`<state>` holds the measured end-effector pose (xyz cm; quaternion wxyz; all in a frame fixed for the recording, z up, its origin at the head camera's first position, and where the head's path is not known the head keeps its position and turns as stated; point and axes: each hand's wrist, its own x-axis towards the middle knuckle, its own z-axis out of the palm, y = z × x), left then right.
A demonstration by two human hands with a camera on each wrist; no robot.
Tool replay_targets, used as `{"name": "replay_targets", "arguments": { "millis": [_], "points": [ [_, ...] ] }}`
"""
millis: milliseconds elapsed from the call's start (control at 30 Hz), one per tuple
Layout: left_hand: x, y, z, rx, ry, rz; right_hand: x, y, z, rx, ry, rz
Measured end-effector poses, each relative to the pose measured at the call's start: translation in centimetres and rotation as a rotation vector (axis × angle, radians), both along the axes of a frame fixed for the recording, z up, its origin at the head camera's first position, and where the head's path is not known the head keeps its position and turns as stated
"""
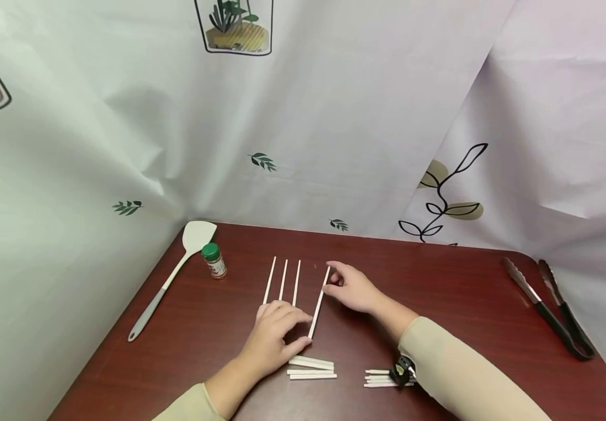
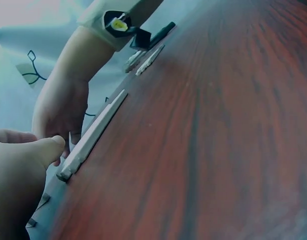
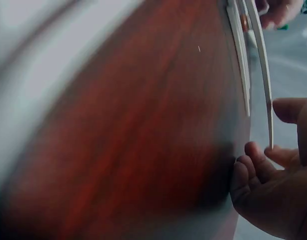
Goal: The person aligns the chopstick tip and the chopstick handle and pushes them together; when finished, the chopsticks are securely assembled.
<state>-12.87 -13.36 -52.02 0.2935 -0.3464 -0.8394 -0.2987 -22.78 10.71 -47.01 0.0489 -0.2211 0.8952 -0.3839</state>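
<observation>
A white chopstick [image 1: 317, 310] slants between my two hands. My left hand [image 1: 275, 332] holds its near end between thumb and forefinger. Toward the far end, my right hand [image 1: 353, 287] has its thumb [image 3: 286, 109] against the stick's side and a fingertip at the tip, the other fingers curled below. Three more chopsticks [image 1: 283, 280] lie side by side to the left, their near ends hidden behind my left hand. In front of that hand is a small pile of white sticks [image 1: 313, 371]; another group of sticks [image 1: 376, 379] lies partly under my right sleeve.
At the left stand a small green-capped spice jar [image 1: 214, 261] and, beside it, a white spatula with a grey handle [image 1: 176, 271]. Black-handled tongs [image 1: 553, 310] lie at the right edge of the dark red table [image 1: 455, 292]. A patterned white cloth [image 1: 334, 117] hangs behind.
</observation>
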Motion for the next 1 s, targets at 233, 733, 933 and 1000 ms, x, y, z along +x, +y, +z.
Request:
{"name": "replay_targets", "arguments": {
  "millis": [233,733,933,1000],
  "points": [
    [-0.2,-0.1,-0.2,-0.048,-0.078,0.025,-1.9,-1.7,0.3,0.083,0.021,0.058],
    [0.2,0.3,-0.3,-0.080,-0.167,0.123,-3.8,-3.6,-0.2,0.271,0.022,0.058],
    [0.0,0.4,-0.3,-0.093,-0.172,0.129,-3.8,-3.8,0.0,0.340,0.039,0.032],
    [0.0,0.3,-0.3,-0.090,-0.175,0.129,-3.8,-3.9,0.0,0.355,0.044,0.031]
  ]
}}
